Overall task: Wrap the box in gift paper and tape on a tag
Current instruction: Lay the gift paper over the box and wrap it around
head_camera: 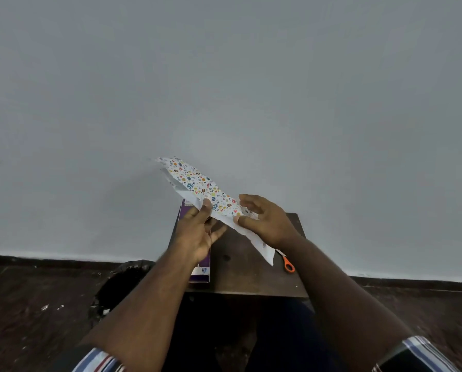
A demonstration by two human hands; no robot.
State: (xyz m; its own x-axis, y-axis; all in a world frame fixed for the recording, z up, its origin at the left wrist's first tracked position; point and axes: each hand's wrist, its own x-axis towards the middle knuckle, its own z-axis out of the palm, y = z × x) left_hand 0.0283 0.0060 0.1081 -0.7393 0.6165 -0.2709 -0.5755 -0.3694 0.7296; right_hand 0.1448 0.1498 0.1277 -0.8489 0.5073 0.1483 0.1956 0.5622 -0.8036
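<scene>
Above the box (200, 269), gift paper (197, 183) pinched in left hand (197, 234) and right hand (264, 221) grips.

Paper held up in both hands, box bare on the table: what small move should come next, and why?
Probably lower the gift paper flat onto the table. Left hand and right hand pinch it in the air, still folded, while the purple box lies unwrapped below.

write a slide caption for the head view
Both hands hold patterned gift paper above the purple box and scissors.
</scene>
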